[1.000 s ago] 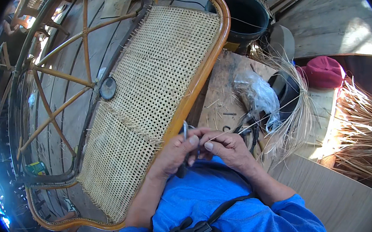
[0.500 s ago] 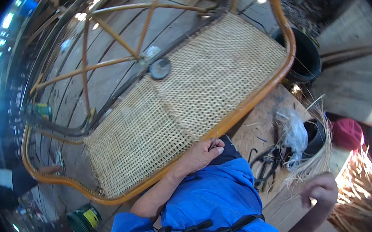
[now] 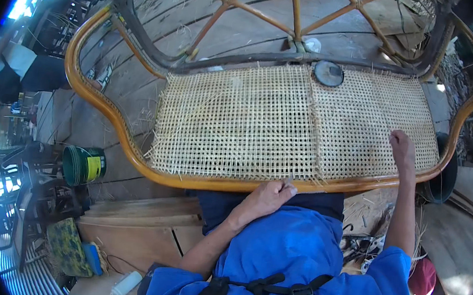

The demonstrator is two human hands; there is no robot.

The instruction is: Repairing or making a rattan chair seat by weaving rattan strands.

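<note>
A woven cane panel spans a curved, varnished rattan frame across my lap. A seam divides the panel into two sections, and loose strand ends stick out along its left edge. My left hand rests at the near rail, closed with thumb and finger pinched on a small dark thing too small to name. Above the right part of the cane, my right hand is raised with its fingers curled; whatever they may hold is hidden. A round grey dish sits at the panel's far edge.
Beyond the panel stand crossed rattan poles. A green bucket is at left, and a dark bucket behind the frame's right end. A white bottle lies lower left. Another person's leg shows at far left.
My view has swung, so the frame now lies nearly level across it. My right hand has moved from beside the fibre strands at right to over the cane; my left stays at the rail.
</note>
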